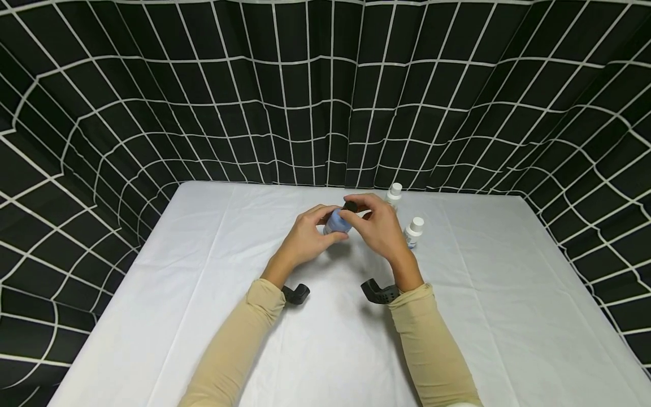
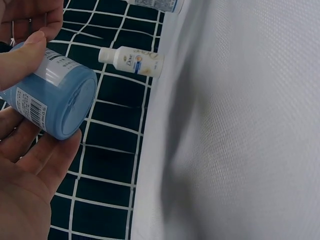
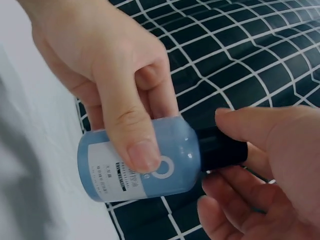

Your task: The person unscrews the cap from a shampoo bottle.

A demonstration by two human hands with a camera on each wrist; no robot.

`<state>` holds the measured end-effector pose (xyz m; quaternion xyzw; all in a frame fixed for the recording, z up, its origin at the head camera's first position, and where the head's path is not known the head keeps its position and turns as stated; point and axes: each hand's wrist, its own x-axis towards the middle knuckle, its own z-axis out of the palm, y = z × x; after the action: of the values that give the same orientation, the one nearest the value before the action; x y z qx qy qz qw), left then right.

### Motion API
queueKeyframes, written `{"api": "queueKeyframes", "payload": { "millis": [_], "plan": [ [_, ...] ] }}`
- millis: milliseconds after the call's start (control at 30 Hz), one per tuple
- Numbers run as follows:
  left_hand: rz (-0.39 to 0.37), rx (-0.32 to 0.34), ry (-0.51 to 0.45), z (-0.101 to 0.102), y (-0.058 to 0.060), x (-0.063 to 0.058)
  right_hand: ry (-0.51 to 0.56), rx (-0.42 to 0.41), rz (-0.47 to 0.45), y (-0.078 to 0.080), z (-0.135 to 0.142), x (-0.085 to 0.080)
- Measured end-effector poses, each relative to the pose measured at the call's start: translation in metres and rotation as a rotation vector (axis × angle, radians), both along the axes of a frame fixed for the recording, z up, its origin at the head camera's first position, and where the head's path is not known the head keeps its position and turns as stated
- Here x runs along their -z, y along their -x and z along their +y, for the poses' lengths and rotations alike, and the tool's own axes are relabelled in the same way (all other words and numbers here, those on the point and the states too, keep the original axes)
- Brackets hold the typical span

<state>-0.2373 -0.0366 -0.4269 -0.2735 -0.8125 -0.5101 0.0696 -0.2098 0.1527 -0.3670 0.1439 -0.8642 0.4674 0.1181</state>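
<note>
A translucent blue bottle [image 1: 335,223] with a white printed label is tilted above the table, its black cap [image 3: 220,150] pointing up and to the right in the head view. My left hand [image 1: 308,234] grips the bottle's body, with the thumb [image 3: 142,152] across the label and fingers behind. My right hand [image 1: 380,227] pinches the black cap between thumb and fingertips. In the left wrist view, the base of the blue bottle [image 2: 75,102] faces the camera, and the cap is mostly hidden.
Two small white bottles stand right of my hands: a nearer one [image 1: 413,233] by the right wrist, and a farther one [image 1: 394,195] at the back edge, partly behind the right hand. A white cloth [image 1: 203,282] covers the table. A black gridded curtain [image 1: 315,85] surrounds it.
</note>
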Motion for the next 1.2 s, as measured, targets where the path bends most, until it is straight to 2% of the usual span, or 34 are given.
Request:
{"api": "queueKeyframes", "payload": {
  "millis": [167, 333, 567, 767, 967, 1200],
  "plan": [
    [0.017, -0.004, 0.016, -0.0012, 0.0007, 0.0013, -0.003, -0.057, -0.01, 0.0001, 0.0022, 0.0001],
    [0.002, 0.007, 0.008, -0.0016, 0.0004, 0.0029, 0.013, -0.06, -0.06, -0.001, 0.0041, -0.0021],
    [-0.015, 0.005, -0.022, 0.0013, 0.0006, 0.0037, 0.009, 0.087, -0.125, -0.0008, 0.003, -0.0023],
    [-0.01, 0.011, 0.007, 0.0039, 0.0003, 0.0037, 0.006, 0.124, -0.108, 0.0009, 0.0021, -0.0008],
    [-0.022, 0.012, 0.002, 0.0038, -0.0004, 0.005, 0.003, 0.086, -0.096, 0.0011, 0.0015, -0.0012],
    [-0.033, -0.009, 0.03, 0.0026, -0.0001, 0.0028, 0.031, -0.042, -0.086, 0.0011, 0.0054, -0.0015]
  ]
}}
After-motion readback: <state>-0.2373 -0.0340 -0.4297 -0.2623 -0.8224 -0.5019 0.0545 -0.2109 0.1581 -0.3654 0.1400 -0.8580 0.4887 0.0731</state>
